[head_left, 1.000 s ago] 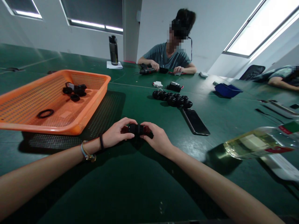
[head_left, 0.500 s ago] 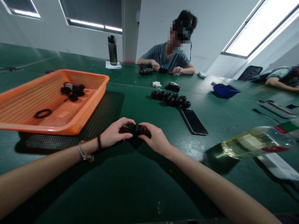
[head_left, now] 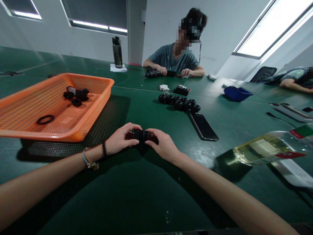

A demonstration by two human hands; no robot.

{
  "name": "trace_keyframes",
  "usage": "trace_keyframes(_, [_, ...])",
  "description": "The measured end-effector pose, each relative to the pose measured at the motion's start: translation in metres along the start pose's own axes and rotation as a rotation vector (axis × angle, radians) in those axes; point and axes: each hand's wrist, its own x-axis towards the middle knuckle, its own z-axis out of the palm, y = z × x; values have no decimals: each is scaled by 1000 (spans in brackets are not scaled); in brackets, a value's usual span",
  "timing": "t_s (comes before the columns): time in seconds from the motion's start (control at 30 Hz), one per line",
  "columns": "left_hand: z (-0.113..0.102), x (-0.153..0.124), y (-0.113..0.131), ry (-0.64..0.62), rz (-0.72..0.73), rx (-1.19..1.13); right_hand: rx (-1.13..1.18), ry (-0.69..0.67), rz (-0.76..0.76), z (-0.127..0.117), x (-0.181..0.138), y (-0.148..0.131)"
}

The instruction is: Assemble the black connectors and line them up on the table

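Observation:
Both hands grip a small black round part point(head_left: 140, 135) just above the green table point(head_left: 137, 199). My left hand point(head_left: 121, 139) closes on its left end, thumb below and fingers over the top. My right hand point(head_left: 163, 143) pinches the other end. Fingers cover much of the part, so its exact kind stays unclear. Farther back on the table stands a cluster of black ring-shaped parts point(head_left: 179, 103). Left of my hands, an orange perforated basket point(head_left: 96, 112) holds several black parts point(head_left: 77, 94) and a black ring point(head_left: 45, 119).
A smartphone point(head_left: 203, 126) lies right of my hands, with a bottle of yellow liquid point(head_left: 264, 148) beyond it. Across the table, a person point(head_left: 176, 57) handles a power drill point(head_left: 152, 73). A blue bin point(head_left: 237, 93) and a dark water bottle point(head_left: 117, 54) stand farther off.
My hands keep their grip on the black part with hardly any movement. Across the table, the person's hand and the drill have shifted slightly. The view has moved a little.

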Motion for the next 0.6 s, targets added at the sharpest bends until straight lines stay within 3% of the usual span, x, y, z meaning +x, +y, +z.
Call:
trace_keyframes(0.43, [1,0,-1,7,1,-6,-27,-35,26,-2,1,-3])
trace_keyframes(0.6, [1,0,-1,7,-13,-30,-40,-11,-28,-4,0,-4])
